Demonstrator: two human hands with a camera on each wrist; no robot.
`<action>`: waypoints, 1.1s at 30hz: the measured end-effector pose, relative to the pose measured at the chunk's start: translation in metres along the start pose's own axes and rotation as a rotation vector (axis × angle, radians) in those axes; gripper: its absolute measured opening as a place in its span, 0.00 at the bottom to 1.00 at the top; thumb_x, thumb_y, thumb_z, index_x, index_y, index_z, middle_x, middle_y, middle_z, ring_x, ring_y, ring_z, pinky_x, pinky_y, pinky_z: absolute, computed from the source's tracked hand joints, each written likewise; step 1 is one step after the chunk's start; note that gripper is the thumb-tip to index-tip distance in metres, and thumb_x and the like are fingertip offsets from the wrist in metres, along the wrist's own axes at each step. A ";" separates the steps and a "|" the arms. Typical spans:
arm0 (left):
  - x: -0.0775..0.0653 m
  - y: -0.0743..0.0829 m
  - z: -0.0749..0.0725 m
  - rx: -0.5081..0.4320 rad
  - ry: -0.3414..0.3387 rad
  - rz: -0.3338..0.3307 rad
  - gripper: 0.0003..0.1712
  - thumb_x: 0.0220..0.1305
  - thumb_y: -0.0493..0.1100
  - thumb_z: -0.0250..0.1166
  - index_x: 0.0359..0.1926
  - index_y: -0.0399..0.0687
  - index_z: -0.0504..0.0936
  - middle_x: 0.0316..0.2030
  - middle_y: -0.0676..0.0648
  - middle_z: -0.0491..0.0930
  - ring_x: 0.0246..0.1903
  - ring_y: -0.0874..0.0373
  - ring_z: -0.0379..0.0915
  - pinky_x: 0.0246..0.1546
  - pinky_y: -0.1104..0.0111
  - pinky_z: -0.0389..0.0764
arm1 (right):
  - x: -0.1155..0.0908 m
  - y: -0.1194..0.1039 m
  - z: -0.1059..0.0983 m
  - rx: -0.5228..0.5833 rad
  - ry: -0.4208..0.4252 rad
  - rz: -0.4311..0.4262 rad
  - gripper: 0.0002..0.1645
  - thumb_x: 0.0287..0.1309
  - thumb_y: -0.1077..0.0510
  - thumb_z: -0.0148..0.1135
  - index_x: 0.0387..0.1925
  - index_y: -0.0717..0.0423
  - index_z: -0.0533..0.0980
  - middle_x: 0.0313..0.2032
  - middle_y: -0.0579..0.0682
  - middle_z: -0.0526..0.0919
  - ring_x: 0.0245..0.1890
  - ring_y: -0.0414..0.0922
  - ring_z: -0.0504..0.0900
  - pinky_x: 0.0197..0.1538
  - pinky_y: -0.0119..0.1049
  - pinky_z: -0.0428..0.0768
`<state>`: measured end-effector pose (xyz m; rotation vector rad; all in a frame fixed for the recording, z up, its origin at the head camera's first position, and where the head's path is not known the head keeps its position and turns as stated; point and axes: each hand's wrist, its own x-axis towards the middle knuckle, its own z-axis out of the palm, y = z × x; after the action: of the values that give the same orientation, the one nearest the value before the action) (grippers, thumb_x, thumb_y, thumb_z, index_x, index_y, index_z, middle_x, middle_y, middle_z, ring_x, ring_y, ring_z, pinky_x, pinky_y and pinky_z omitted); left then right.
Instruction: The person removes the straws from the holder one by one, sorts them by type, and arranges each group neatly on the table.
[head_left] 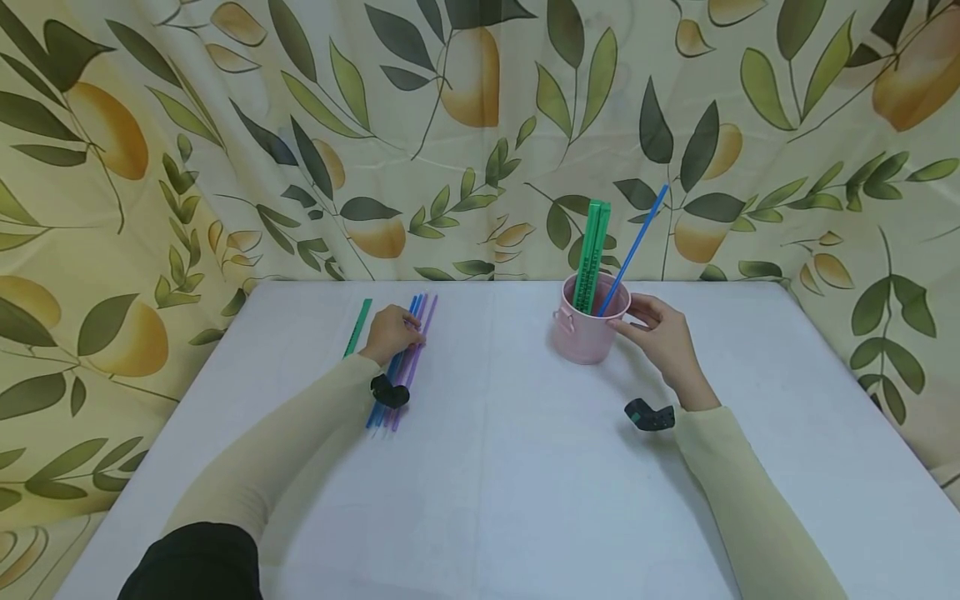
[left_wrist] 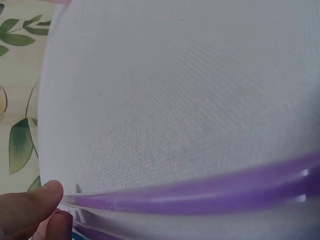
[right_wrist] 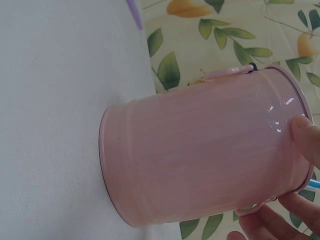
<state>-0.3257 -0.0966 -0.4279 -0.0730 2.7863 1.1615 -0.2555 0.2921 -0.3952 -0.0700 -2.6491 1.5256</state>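
My left hand (head_left: 392,335) reaches down over a row of thin purple sticks (head_left: 429,315) and blue sticks (head_left: 380,400) on the white table. In the left wrist view, thumb (left_wrist: 52,192) and a fingertip sit close together at the end of a glossy purple stick (left_wrist: 200,195); I cannot tell whether they pinch it. A green strip (head_left: 358,327) lies just left of this hand. My right hand (head_left: 670,346) holds the rim of an upright pink bucket (head_left: 583,340), thumb on its near side. Inside stand green ruler-like strips (head_left: 592,250) and a leaning blue stick (head_left: 643,229).
A leaf-and-fruit patterned curtain (head_left: 480,167) hangs right behind the far edge of the white table (head_left: 510,467). Small looped handles (right_wrist: 230,72) stick out from the bucket's sides. A small black device (head_left: 649,415) is worn at the right wrist.
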 end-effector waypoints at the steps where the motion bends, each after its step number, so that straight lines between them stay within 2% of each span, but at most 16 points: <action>1: 0.000 0.000 0.000 0.002 0.000 0.001 0.14 0.50 0.35 0.70 0.40 0.37 0.83 0.24 0.44 0.82 0.20 0.61 0.75 0.22 0.75 0.73 | 0.000 0.000 0.000 0.000 0.000 -0.001 0.41 0.57 0.44 0.62 0.66 0.59 0.61 0.65 0.59 0.67 0.66 0.54 0.66 0.59 0.38 0.70; 11: -0.001 -0.003 -0.001 0.096 0.060 0.098 0.12 0.46 0.33 0.71 0.36 0.37 0.85 0.27 0.41 0.84 0.21 0.60 0.73 0.21 0.76 0.70 | 0.001 0.002 0.001 -0.008 0.007 -0.008 0.41 0.57 0.44 0.62 0.66 0.59 0.61 0.65 0.59 0.67 0.66 0.55 0.66 0.60 0.41 0.70; 18: 0.001 -0.003 -0.002 0.084 0.046 0.075 0.12 0.47 0.33 0.70 0.37 0.37 0.85 0.29 0.41 0.84 0.23 0.59 0.74 0.22 0.75 0.72 | 0.000 0.001 0.001 -0.006 0.005 -0.008 0.41 0.57 0.45 0.62 0.66 0.59 0.61 0.65 0.60 0.67 0.66 0.55 0.66 0.60 0.40 0.70; 22: 0.002 -0.001 -0.005 0.065 0.034 0.068 0.12 0.48 0.34 0.70 0.38 0.38 0.85 0.29 0.41 0.83 0.24 0.59 0.74 0.24 0.75 0.72 | -0.001 -0.001 0.001 -0.002 0.002 -0.009 0.41 0.58 0.46 0.61 0.67 0.59 0.60 0.65 0.60 0.66 0.66 0.56 0.66 0.61 0.43 0.70; 26: 0.003 -0.001 -0.008 0.065 0.039 0.098 0.12 0.49 0.34 0.69 0.38 0.38 0.85 0.29 0.41 0.84 0.25 0.58 0.73 0.24 0.75 0.71 | -0.002 -0.002 0.000 -0.002 0.000 -0.009 0.41 0.58 0.45 0.61 0.67 0.59 0.60 0.66 0.61 0.66 0.66 0.56 0.65 0.62 0.45 0.69; 33: 0.006 -0.003 -0.010 0.064 0.049 0.150 0.11 0.52 0.36 0.69 0.39 0.39 0.86 0.33 0.40 0.84 0.28 0.56 0.76 0.25 0.76 0.72 | -0.001 -0.001 0.002 0.001 0.002 -0.002 0.41 0.57 0.44 0.62 0.66 0.59 0.61 0.65 0.60 0.67 0.66 0.55 0.66 0.61 0.42 0.70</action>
<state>-0.3324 -0.1057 -0.4244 0.1170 2.9127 1.1148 -0.2552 0.2900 -0.3952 -0.0696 -2.6463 1.5252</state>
